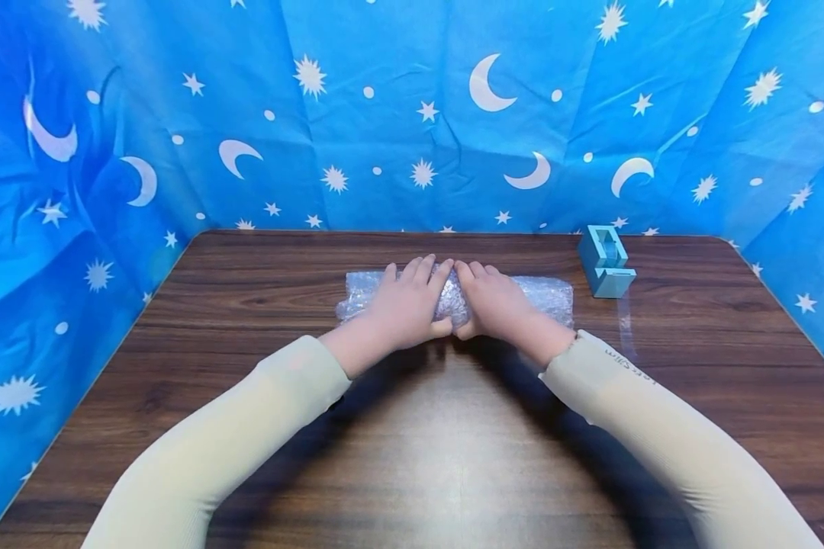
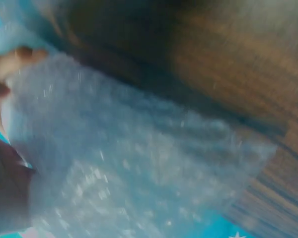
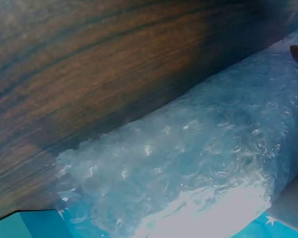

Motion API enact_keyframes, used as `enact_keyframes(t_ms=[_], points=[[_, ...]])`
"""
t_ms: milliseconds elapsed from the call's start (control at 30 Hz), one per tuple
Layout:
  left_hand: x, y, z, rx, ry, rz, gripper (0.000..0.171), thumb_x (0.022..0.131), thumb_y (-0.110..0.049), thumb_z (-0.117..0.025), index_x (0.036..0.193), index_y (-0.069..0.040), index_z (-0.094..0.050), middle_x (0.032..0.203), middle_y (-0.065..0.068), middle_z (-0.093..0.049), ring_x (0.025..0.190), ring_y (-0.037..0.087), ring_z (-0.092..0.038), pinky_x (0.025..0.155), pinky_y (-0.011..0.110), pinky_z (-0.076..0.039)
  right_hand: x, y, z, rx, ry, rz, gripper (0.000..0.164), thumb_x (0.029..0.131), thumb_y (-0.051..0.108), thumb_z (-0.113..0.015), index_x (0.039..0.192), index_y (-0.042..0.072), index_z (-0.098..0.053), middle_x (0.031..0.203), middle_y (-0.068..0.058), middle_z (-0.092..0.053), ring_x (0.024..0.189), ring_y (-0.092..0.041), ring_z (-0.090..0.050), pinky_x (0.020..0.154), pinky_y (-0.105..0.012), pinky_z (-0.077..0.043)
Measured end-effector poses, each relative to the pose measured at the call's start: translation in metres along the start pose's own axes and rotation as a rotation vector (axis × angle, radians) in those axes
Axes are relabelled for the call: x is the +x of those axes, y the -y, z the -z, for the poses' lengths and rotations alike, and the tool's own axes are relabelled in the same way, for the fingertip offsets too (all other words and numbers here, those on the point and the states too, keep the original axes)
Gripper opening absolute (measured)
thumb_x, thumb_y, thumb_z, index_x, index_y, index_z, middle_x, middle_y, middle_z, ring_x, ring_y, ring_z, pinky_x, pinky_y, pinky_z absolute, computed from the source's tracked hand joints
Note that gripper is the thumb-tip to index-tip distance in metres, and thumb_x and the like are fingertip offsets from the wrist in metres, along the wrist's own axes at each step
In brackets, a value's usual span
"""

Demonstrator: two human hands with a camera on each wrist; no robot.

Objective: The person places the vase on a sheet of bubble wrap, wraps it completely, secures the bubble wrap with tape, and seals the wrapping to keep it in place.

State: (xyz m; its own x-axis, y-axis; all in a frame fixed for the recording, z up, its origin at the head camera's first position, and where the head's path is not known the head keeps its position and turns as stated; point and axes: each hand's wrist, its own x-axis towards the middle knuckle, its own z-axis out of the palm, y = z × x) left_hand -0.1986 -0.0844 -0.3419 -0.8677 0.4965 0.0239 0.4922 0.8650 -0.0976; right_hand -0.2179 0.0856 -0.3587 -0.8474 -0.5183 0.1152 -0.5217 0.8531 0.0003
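Observation:
A roll of clear bubble wrap (image 1: 552, 296) lies crosswise on the table towards its far side. From above, my left hand (image 1: 408, 305) grips it left of centre, fingers over the top and thumb on the near side. My right hand (image 1: 497, 303) holds it just to the right in the same way, the two hands nearly touching. In the left wrist view the wrap (image 2: 119, 148) is blurred and runs out to a flat, loose end. The right wrist view shows the wrap (image 3: 203, 129) as a rounded bundle. Whatever may be inside it cannot be made out.
A light blue tape dispenser (image 1: 611, 278) stands on the table (image 1: 281, 427) to the right of the wrap. A strip of clear tape (image 1: 625, 328) lies in front of it. Behind the table hangs a blue cloth (image 1: 398, 91) with moons and stars.

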Motion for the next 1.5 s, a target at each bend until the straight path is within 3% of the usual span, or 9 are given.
enact_keyframes(t_ms=[167,367,500,667,867,1133,1300,1500], points=[[-0.009,-0.006,-0.008,0.079,-0.081,-0.029,0.087,0.099,-0.051,-0.057,0.162,-0.002,-0.023,0.166,0.028,-0.028,0.156,0.042,-0.027,0.129,0.057,-0.021,0.002,0.0,0.004,0.011,0.017,-0.013,0.104,0.073,0.04,-0.087,0.149,-0.011,-0.039,0.144,-0.03,-0.055,0.128,-0.044,-0.06,0.111,-0.052,-0.05],[-0.013,0.003,-0.02,0.057,-0.133,-0.069,0.102,0.09,-0.054,-0.07,0.162,-0.002,-0.021,0.167,0.029,-0.024,0.158,0.042,-0.021,0.132,0.052,-0.017,0.01,0.003,0.01,0.042,0.107,-0.029,0.102,0.075,0.038,-0.087,0.15,-0.01,-0.038,0.146,-0.03,-0.055,0.131,-0.044,-0.058,0.113,-0.052,-0.049],[-0.013,0.014,-0.032,0.069,-0.205,-0.115,0.111,0.082,-0.058,-0.078,0.162,-0.002,-0.024,0.166,0.029,-0.028,0.157,0.042,-0.025,0.131,0.05,-0.022,0.018,0.002,0.014,0.039,0.195,-0.047,0.105,0.076,0.039,-0.085,0.153,-0.01,-0.033,0.151,-0.03,-0.05,0.137,-0.045,-0.054,0.116,-0.052,-0.046],[-0.009,0.022,-0.045,0.116,-0.321,-0.162,0.11,0.079,-0.058,-0.08,0.159,-0.001,-0.029,0.162,0.029,-0.035,0.155,0.042,-0.03,0.128,0.05,-0.027,0.028,-0.002,0.017,0.067,0.289,-0.067,0.107,0.078,0.042,-0.085,0.155,-0.008,-0.029,0.15,-0.029,-0.051,0.136,-0.044,-0.055,0.114,-0.053,-0.047],[0.002,0.024,-0.053,0.14,-0.462,-0.187,0.114,0.069,-0.059,-0.088,0.153,-0.002,-0.038,0.149,0.027,-0.051,0.14,0.04,-0.05,0.122,0.049,-0.039,0.032,-0.014,0.018,0.184,0.295,-0.045,0.1,0.076,0.036,-0.085,0.148,-0.009,-0.033,0.139,-0.03,-0.057,0.124,-0.042,-0.062,0.109,-0.051,-0.051],[0.011,0.021,-0.048,0.123,-0.462,-0.188,0.108,0.066,-0.05,-0.092,0.149,-0.003,-0.043,0.142,0.028,-0.054,0.13,0.04,-0.056,0.115,0.051,-0.045,0.035,-0.024,0.016,0.322,0.312,-0.022,0.092,0.077,0.03,-0.084,0.143,-0.009,-0.035,0.134,-0.028,-0.06,0.121,-0.039,-0.063,0.109,-0.048,-0.051],[0.011,0.02,-0.045,0.133,-0.452,-0.194,0.107,0.065,-0.05,-0.093,0.147,-0.002,-0.044,0.139,0.028,-0.056,0.128,0.041,-0.058,0.112,0.052,-0.047,0.034,-0.025,0.015,0.348,0.319,-0.018,0.091,0.077,0.03,-0.084,0.144,-0.009,-0.035,0.133,-0.028,-0.06,0.12,-0.039,-0.063,0.108,-0.049,-0.052],[0.01,0.02,-0.038,0.128,-0.39,-0.185,0.106,0.066,-0.05,-0.092,0.147,-0.002,-0.043,0.139,0.029,-0.057,0.129,0.042,-0.058,0.11,0.052,-0.048,0.033,-0.025,0.016,0.349,0.333,-0.007,0.088,0.076,0.03,-0.083,0.142,-0.007,-0.037,0.13,-0.027,-0.061,0.117,-0.039,-0.065,0.106,-0.049,-0.053]])
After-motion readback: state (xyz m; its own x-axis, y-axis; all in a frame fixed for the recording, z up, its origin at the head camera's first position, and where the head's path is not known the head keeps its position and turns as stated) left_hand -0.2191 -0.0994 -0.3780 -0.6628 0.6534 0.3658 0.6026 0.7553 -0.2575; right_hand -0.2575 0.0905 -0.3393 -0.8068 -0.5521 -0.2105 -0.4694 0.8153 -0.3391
